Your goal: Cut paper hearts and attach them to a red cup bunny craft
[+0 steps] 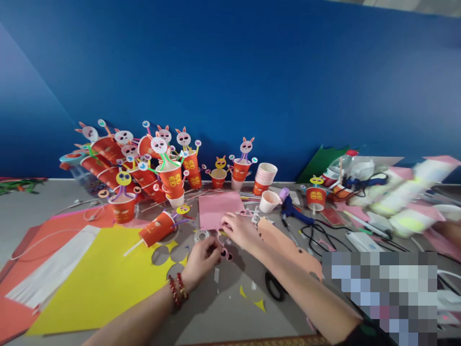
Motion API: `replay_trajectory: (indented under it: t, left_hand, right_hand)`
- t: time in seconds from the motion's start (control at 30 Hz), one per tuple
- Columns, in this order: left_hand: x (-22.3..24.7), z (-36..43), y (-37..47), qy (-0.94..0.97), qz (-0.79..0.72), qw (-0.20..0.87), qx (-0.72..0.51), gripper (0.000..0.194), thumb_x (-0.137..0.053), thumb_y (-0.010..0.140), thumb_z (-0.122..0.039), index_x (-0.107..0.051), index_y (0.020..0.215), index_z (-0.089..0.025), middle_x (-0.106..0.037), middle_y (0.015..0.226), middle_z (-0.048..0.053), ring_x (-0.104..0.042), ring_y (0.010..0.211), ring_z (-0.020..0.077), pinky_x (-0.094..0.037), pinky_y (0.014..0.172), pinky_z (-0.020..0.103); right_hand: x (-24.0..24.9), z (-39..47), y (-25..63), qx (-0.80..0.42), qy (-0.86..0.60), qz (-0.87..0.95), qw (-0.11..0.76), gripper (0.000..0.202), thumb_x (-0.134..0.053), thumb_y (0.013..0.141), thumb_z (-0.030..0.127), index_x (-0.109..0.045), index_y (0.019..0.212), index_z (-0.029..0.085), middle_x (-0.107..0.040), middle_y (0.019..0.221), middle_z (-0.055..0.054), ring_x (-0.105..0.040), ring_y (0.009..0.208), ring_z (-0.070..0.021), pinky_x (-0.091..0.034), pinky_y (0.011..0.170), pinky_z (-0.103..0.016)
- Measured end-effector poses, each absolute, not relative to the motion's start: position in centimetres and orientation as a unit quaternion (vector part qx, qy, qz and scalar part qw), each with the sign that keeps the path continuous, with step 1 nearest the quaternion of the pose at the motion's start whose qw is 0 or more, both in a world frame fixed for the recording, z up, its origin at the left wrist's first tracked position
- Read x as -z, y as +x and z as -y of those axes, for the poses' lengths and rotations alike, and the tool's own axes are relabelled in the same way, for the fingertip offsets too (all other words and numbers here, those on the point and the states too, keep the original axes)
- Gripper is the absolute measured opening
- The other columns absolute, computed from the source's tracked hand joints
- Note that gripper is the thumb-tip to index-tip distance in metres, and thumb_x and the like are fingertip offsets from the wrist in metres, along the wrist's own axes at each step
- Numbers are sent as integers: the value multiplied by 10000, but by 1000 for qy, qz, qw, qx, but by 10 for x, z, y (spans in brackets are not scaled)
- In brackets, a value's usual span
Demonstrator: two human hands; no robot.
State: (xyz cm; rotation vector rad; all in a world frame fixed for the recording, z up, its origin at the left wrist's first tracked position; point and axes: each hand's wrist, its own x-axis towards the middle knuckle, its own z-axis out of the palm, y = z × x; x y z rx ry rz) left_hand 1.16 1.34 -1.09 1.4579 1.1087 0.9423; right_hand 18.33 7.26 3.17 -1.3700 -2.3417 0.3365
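My left hand [204, 259], with red bead bracelets at the wrist, pinches a small pink paper cutout [224, 253] with dark heart-like spots. My right hand [238, 231] is just beyond it, at the lower edge of a pink paper sheet [218, 206]. Its fingers are bent down and drawn together; whatever lies at their tips is too small to make out. A tape roll [201, 235] sits beside my left hand. To the left, a red paper cup [158, 228] with a yellow paper face lies on its side.
Red cups with paper animal faces [169, 175] crowd the back left. Yellow paper [97, 278] covers the left front. Black-handled scissors [275, 286] lie near my right forearm. A blue glue gun [295, 210], cables and peach paper [284, 240] occupy the right.
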Motion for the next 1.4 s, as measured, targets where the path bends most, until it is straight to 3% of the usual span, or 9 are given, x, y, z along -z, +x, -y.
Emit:
replay_trajectory:
  t: [0.17,0.33,0.57,0.73,0.8,0.9,0.97,1.13,1.4]
  left_hand:
    - [11,-13,12,593,-459,531,-394,100,-567,808,-268,-566,728,-208,-621,595,-9,-577,547,151,-421,540,237]
    - [9,-13,14,586,-456,535,-403,158,-568,828,-329,-572,743,-196,-620,609,-6,-571,545,142,-428,537,232]
    - [10,-12,14,599,-464,513,-403,212,-589,859,-365,-605,756,-180,-630,613,5,-574,563,145,-440,547,231]
    - [12,-11,13,608,-463,509,-398,246,-577,882,-401,-639,815,-173,-629,611,3,-584,556,140,-453,548,225]
    - [12,-11,13,609,-459,507,-401,246,-572,890,-400,-651,844,-172,-621,613,-3,-586,552,136,-456,543,222]
    - [13,-11,13,608,-453,502,-417,227,-581,892,-383,-657,865,-172,-608,618,-13,-583,545,128,-455,537,217]
    - [13,-12,13,607,-445,498,-430,210,-589,890,-367,-664,872,-171,-610,627,-14,-582,546,124,-455,537,216]
    - [9,-12,15,611,-422,492,-454,187,-609,882,-336,-694,891,-170,-678,740,28,-607,587,132,-488,552,231]
    - [0,-13,10,722,-299,351,-516,115,-630,891,-163,-738,910,-198,-706,831,56,-653,791,160,-525,737,275]
  right_hand:
    - [-49,-71,202,-129,-523,794,280,81,-548,936,247,-582,880,199,-670,893,-20,-610,758,-159,-420,696,-233]
    - [-66,-38,218,-275,-485,742,372,154,-563,932,337,-593,865,202,-646,774,-3,-547,638,-141,-414,606,-222]
    - [-59,37,191,-373,-343,852,128,64,-690,824,242,-703,868,196,-705,760,6,-603,645,-129,-383,578,-194]
    - [-46,53,160,-364,-203,905,81,350,-689,842,355,-673,1170,232,-742,1021,-25,-675,844,-178,-420,669,-215]
    - [-48,52,158,-372,-202,900,108,375,-683,847,409,-677,1178,232,-739,1014,-30,-667,805,-172,-417,652,-220]
    - [-51,45,168,-396,-306,839,212,204,-650,872,390,-732,871,203,-702,758,-7,-599,642,-135,-386,591,-222]
    - [-49,38,181,-431,-391,760,289,289,-611,896,376,-658,685,185,-626,617,11,-537,560,-112,-359,542,-217]
    - [-30,14,206,-565,-493,515,415,375,-622,856,514,-544,687,189,-539,583,51,-362,404,-54,-259,395,-183]
    - [-23,2,205,-775,-384,374,335,289,-754,757,404,-598,789,162,-600,649,21,-395,412,-34,-228,366,-158]
